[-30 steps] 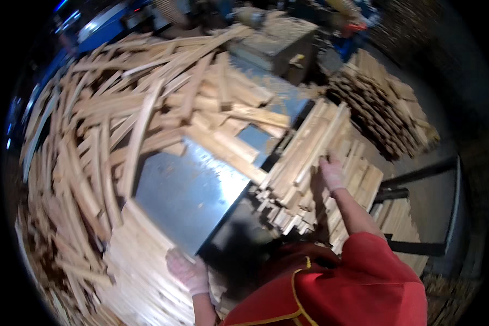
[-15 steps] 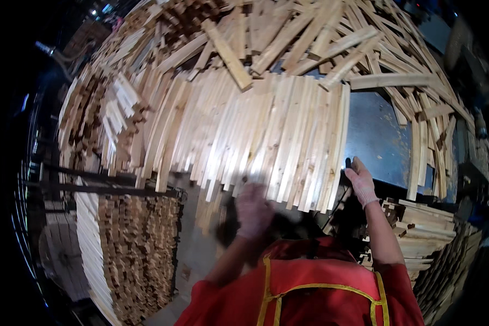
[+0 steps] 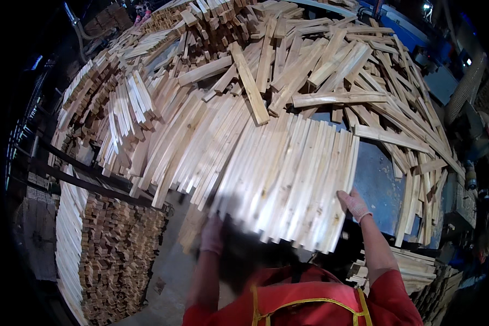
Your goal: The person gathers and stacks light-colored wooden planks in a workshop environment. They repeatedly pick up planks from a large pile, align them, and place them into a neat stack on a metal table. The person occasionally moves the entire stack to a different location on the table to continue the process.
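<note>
A row of pale wooden strips (image 3: 288,179) lies side by side on the blue-grey metal table (image 3: 372,174), its near ends jutting past the front edge. My right hand (image 3: 355,205), in a light glove, presses its fingers against the row's right side near the close end. My left hand (image 3: 212,233), also gloved, is at the row's near left corner; motion blur and shadow hide its fingers. A narrow gap parts this row from more wooden strips (image 3: 201,146) fanned out to its left.
A loose heap of wooden pieces (image 3: 309,65) covers the table's far side. Below left stands a tall stack of strips (image 3: 119,255) beside a dark metal rail (image 3: 87,182). More stacked wood (image 3: 402,269) sits at lower right. A ribbed hose (image 3: 466,89) hangs at far right.
My left hand has moved left to the row's near corner, and my right hand now touches its right side. A gap has opened left of the row. The view has shifted.
</note>
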The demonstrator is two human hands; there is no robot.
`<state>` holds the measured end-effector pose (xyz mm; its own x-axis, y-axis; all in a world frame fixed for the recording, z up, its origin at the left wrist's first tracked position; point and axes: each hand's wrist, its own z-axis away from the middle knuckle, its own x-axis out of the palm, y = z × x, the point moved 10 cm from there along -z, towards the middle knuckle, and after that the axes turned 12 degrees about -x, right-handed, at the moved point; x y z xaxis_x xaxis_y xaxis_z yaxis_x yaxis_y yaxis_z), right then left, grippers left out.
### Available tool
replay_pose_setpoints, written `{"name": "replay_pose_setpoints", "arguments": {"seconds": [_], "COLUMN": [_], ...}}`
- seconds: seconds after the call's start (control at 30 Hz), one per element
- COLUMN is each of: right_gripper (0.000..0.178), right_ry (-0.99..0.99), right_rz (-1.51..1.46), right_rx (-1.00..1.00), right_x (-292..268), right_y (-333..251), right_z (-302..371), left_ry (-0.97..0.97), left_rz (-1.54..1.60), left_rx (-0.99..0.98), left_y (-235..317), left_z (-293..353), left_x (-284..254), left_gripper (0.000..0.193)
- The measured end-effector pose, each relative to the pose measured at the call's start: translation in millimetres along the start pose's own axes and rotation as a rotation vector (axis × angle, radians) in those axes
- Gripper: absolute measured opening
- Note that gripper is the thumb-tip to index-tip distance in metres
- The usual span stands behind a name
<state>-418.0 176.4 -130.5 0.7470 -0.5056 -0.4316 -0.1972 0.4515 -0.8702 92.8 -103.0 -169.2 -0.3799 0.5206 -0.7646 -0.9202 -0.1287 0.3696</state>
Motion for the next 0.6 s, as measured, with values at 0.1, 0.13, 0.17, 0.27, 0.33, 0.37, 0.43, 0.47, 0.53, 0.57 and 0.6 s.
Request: {"name": "replay_pose_setpoints", "arguments": {"seconds": [0.1, 0.13, 0.17, 0.27, 0.33, 0.37, 0.43, 0.47, 0.53, 0.57, 0.6], "right_gripper": [0.069, 0.069, 0.068, 0.07, 0.07, 0.069, 0.07, 0.071, 0.071, 0.071, 0.07], "right_ry": [0.028, 0.028, 0.021, -0.059, -0.064, -0.079, -0.093, -0.092, -0.074, -0.045, -0.005], "right_rz": [0.09, 0.045, 0.003, 0.065, 0.209, 0.236, 0.108, 0.045, -0.025, -0.092, -0.158], "right_rx": [0.101, 0.097, 0.088, 0.209, 0.197, 0.152, 0.115, 0.094, 0.011, 0.006, 0.014], "right_x": [-25.6, -37.0, -47.6, -64.0, -70.7, -67.8, -63.2, -61.8, -56.3, -52.2, -51.5], "right_y": [14.6, 27.5, 34.8, 42.5, 51.6, 40.4, 47.8, 48.8, 36.5, 34.7, 36.6], "right_z": [-10.8, -10.7, -9.7, -16.1, -20.1, -22.8, -25.6, -26.0, -26.7, -24.3, -18.6], "left_ry": [-0.065, -0.216, -0.339, -0.49, -0.261, -0.246, -0.343, -0.328, -0.371, -0.441, -0.526], "left_rz": [0.496, 0.57, 0.601, 0.411, 0.204, 0.548, 0.723, 0.616, 0.642, 0.768, 0.888], "left_rx": [0.166, 0.06, -0.033, -0.181, -0.1, -0.098, 0.014, 0.048, 0.101, 0.109, 0.117], "left_y": [-47.7, -32.3, -16.9, 27.1, 13.3, 28.4, 83.1, 102.5, 132.5, 146.4, 158.7], "left_z": [44.2, 63.5, 81.2, 95.5, 39.4, 24.8, -5.5, -24.1, -49.2, -52.8, -51.7], "left_x": [83.2, 89.9, 84.6, 12.9, -17.7, -25.8, -23.4, -17.7, 8.8, 29.2, 43.2], "left_gripper": [0.043, 0.043, 0.044, 0.049, 0.063, 0.077, 0.09, 0.091, 0.093, 0.093, 0.093]}}
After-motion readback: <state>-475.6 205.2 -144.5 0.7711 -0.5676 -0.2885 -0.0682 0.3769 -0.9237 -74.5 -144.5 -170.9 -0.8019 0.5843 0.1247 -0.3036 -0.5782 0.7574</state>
